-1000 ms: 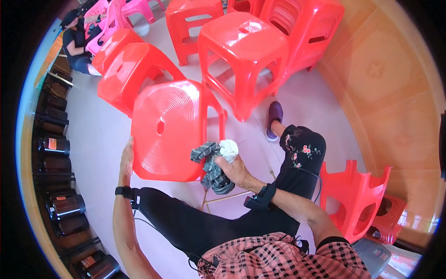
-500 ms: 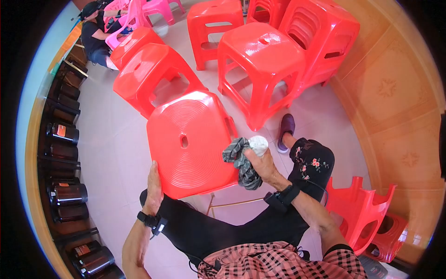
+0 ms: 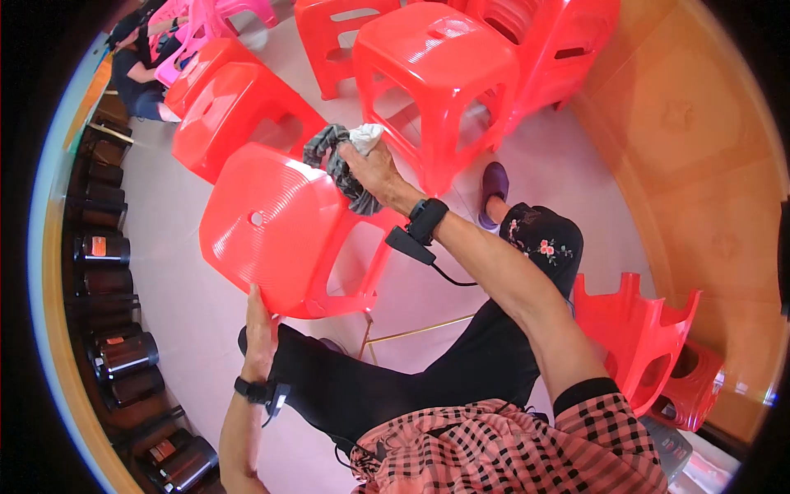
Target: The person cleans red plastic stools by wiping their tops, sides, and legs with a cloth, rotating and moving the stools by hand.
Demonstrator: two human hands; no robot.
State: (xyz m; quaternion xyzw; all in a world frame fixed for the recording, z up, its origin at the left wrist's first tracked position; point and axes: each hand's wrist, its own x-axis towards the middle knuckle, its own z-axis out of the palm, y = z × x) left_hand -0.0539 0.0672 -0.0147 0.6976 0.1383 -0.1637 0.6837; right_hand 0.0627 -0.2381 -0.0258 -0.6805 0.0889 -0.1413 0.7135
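Note:
A red plastic stool (image 3: 263, 193) with a ringed seat and a small centre hole stands tilted in front of my knees, its side legs turned toward the right. My left hand (image 3: 261, 333) grips the near edge of the seat; the fingertips are hidden behind it. In my right hand (image 3: 372, 173) is a bunched grey cloth (image 3: 339, 169), together with a crumpled white cloth or paper (image 3: 365, 135). This hand is over the stool's far right corner. Whether the cloth touches the plastic there I cannot tell.
More red stools (image 3: 239, 107) stand ahead, and a stack of stools (image 3: 559, 62) is by the wooden panel wall (image 3: 675, 115). An upturned red stool (image 3: 629, 342) is at my right. Dark chairs (image 3: 123, 354) line the left. A person (image 3: 140, 78) crouches by pink chairs (image 3: 188, 37).
My right hand has moved up and left with the cloth, toward the far corner. The stool has turned and tipped, showing its right side legs. My left hand stays on its edge.

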